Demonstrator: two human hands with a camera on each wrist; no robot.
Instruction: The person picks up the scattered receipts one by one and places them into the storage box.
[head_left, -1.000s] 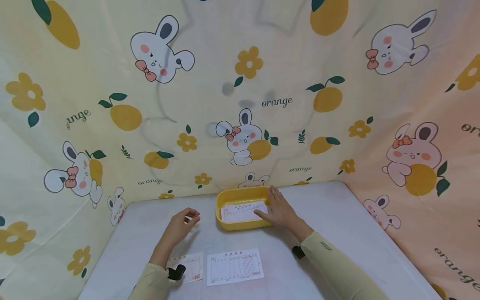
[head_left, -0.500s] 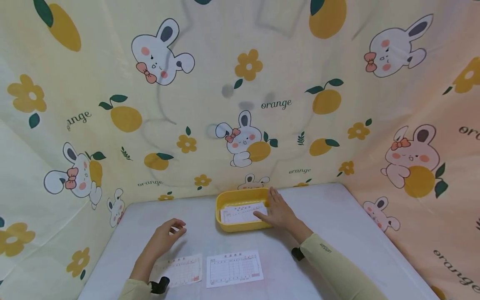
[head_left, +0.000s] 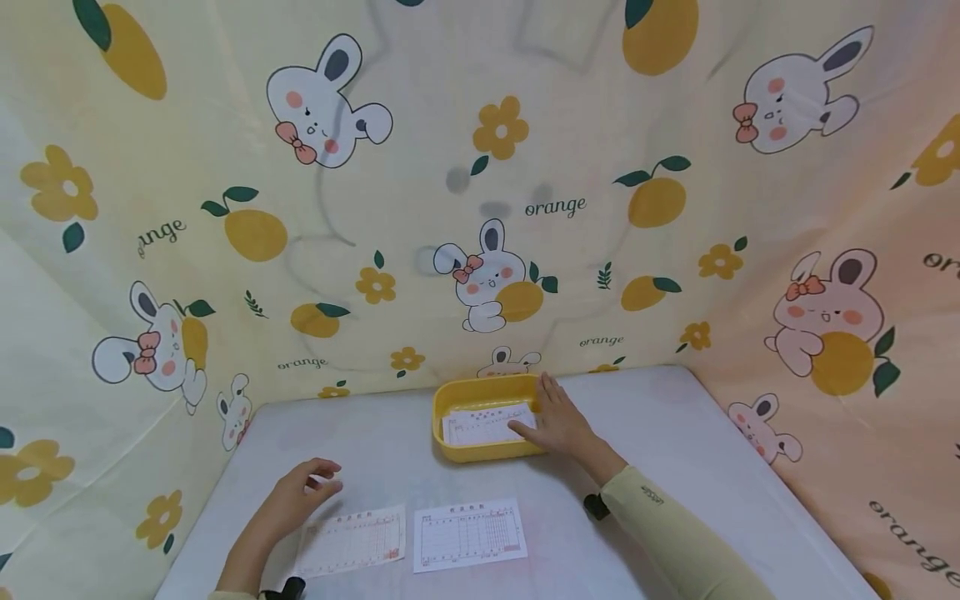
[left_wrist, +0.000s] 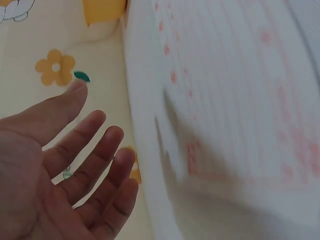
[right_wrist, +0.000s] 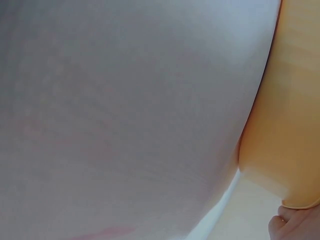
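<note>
In the head view, a yellow plastic tray [head_left: 450, 454] with a stack of printed form slips [head_left: 483, 423] in it stands at the back of the table. My right hand [head_left: 562, 425] rests on the tray's right end, fingers straight along the rim and thumb extended over the inside. Two printed forms lie flat in front: one with black lines [head_left: 471, 536] and a reddish one [head_left: 352, 540] to its left. Just above the reddish form's left part hovers my left hand [head_left: 296, 496], fingers loosely bent, holding nothing. The left wrist view shows those fingers spread apart beside the form.
The white-covered table [head_left: 645, 417] meets a patterned cloth wall [head_left: 420, 208] behind the tray, and cloth hangs on both sides too. A black wrist camera [head_left: 596, 506] sits under the right forearm, and another [head_left: 285, 589] on the left wrist.
My left hand has drawn back toward the lower left, away from the tray, uncovering more of the reddish form. The right hand and the tray have stayed in place.
</note>
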